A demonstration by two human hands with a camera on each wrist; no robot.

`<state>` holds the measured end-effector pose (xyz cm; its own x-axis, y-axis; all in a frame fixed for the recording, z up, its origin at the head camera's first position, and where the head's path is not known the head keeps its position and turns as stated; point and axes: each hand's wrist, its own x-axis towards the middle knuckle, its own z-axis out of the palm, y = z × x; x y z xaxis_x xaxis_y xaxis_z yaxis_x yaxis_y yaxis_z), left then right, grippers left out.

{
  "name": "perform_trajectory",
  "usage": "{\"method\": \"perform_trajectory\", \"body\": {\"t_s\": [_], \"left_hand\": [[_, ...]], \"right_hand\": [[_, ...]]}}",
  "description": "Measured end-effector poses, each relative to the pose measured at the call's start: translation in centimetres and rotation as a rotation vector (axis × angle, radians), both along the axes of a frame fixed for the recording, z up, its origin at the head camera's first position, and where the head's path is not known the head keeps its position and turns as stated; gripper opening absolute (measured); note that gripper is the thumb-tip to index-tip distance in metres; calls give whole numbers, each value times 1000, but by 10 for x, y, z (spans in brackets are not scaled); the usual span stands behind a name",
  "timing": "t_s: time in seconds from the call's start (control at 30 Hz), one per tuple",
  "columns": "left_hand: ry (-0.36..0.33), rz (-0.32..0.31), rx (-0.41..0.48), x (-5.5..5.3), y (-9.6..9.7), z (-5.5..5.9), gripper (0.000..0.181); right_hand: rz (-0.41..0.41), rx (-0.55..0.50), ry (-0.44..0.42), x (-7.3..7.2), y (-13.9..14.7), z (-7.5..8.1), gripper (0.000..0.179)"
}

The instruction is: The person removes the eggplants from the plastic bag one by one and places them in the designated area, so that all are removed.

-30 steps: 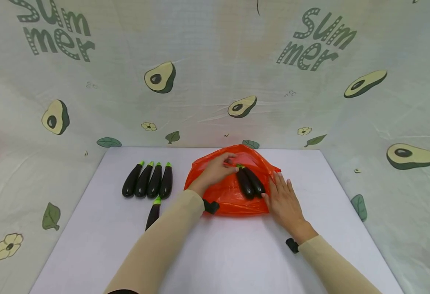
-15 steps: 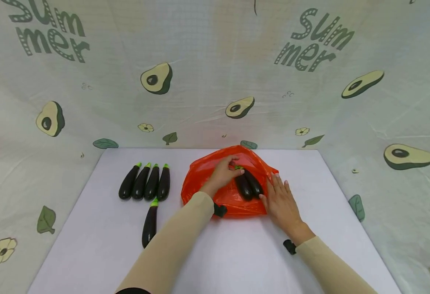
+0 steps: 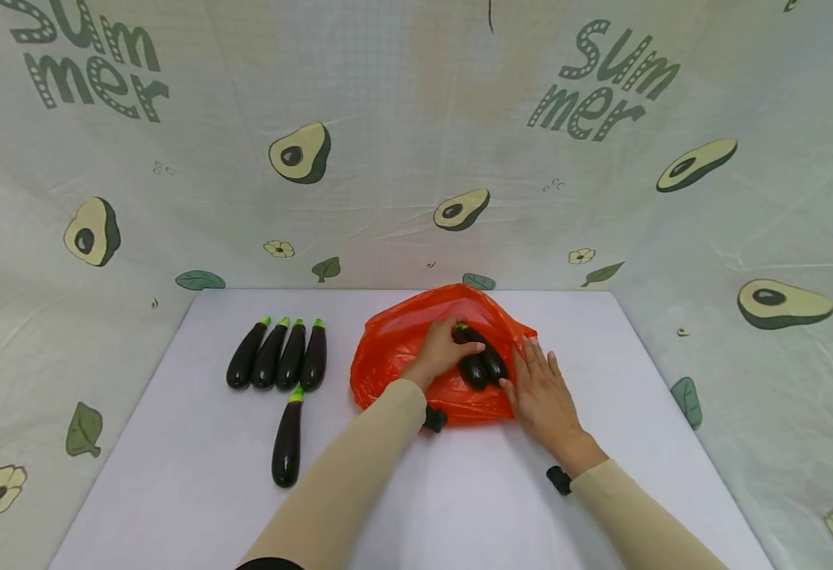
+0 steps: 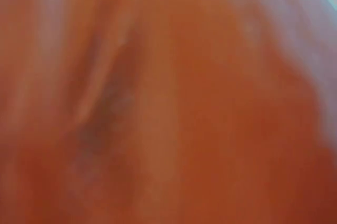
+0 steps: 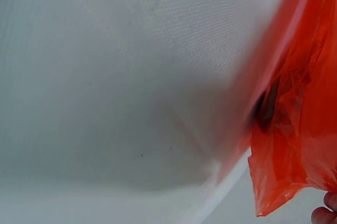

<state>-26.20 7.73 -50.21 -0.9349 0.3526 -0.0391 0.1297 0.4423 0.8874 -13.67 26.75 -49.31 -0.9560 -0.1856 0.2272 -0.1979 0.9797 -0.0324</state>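
In the head view a red plastic bag [image 3: 381,360] lies spread with its mouth open, two dark eggplants side by side in it. My left hand [image 3: 436,355] reaches into the bag and grips the left eggplant [image 3: 473,372] near its green stem end, thumb across it. The right eggplant [image 3: 491,360] touches its neighbour. Straight fingers of my right hand [image 3: 546,402] rest against the bag's right edge. Blurred red film [image 4: 237,119] fills the left wrist view, hiding the grip. The right wrist view shows the bag's edge [image 5: 318,124] and some fingertips [image 5: 325,214].
Several eggplants [image 3: 290,356] lie in a row at the table's back left, stems away from me. One more eggplant [image 3: 287,445] lies in front of them, near my left sleeve. The white table [image 3: 174,491] meets a patterned cloth [image 3: 388,142] behind.
My left hand has moved right and toward me, from beside the eggplants' stems onto the left eggplant. The right hand stays at the bag's edge. The front eggplant now shows fully.
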Motion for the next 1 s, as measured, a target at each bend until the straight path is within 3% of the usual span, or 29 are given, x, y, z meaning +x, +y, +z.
{"method": "perform_trajectory", "body": {"t_s": [0.13,0.3,0.5,0.8,1.0], "left_hand": [[-4,2,-32,3,2,-2,68],[-28,9,-134,7,4,-5,74],[-65,9,-201,5,4,-8,74],[-102,10,-209,5,3,-7,72],[-108,-34,-164,4,-1,-5,79]], "right_hand": [[0,-2,-4,-1,-1,0,74],[3,-2,0,-1,-1,-1,73],[6,2,1,0,0,-1,74],[-8,13,-16,1,1,0,75],[-8,8,-15,1,1,-1,74]]}}
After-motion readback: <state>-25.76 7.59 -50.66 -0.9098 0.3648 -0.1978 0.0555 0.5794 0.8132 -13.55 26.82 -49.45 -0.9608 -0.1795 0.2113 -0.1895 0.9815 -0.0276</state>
